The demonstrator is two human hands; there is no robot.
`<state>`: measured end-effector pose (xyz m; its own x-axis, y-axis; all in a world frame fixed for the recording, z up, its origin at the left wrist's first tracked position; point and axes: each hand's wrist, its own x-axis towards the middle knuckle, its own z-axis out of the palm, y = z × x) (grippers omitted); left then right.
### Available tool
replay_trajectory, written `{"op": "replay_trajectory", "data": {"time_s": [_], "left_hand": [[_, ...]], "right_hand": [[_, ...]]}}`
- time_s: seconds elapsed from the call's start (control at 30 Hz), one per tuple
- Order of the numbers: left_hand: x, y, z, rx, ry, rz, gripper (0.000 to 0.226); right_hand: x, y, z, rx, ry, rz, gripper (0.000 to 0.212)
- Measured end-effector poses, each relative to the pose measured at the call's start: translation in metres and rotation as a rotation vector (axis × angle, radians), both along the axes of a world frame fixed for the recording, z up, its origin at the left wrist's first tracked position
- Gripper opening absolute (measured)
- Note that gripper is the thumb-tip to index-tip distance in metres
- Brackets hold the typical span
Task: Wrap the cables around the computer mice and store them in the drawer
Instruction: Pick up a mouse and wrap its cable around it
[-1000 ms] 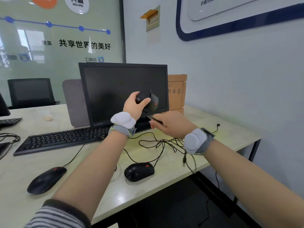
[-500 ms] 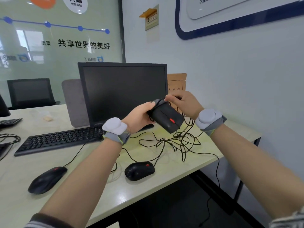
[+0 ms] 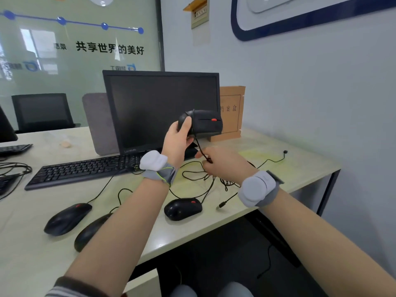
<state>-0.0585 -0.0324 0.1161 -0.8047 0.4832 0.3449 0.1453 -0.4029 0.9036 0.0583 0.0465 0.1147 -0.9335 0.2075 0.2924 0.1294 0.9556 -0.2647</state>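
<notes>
left hand (image 3: 179, 139) grip clamped on raised mouse (image 3: 201, 124) | right hand (image 3: 222, 162) pinches cable (image 3: 200, 147) | above desk (image 3: 300, 168) edge

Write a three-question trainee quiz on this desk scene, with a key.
1. True or false: the left hand holds a mouse raised in front of the monitor.
2. How many mice lie on the desk? A) one B) three C) five
3. Fill in: the right hand pinches the held mouse's ____.

Key: 1 true. 2 B: left mouse, middle mouse, right mouse. 3 cable.
</notes>
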Motion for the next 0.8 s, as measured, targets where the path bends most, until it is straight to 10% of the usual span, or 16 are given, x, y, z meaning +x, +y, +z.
{"op": "replay_trajectory", "data": {"time_s": [0.3,0.47,0.8], "left_hand": [[0.014,-0.013,-0.043,-0.449,0.467,0.230,0.034],[0.020,-0.022,-0.063,-0.662,0.654,0.127,0.032],[0.039,-0.037,-0.063,-0.162,0.043,-0.432,0.026]], "right_hand": [[0.039,-0.007,-0.007,0.509,0.150,-0.135,0.019],[0.046,0.018,0.010,0.525,0.155,0.226,0.018],[0.025,0.057,-0.001,0.023,0.342,0.304,0.011]]}}
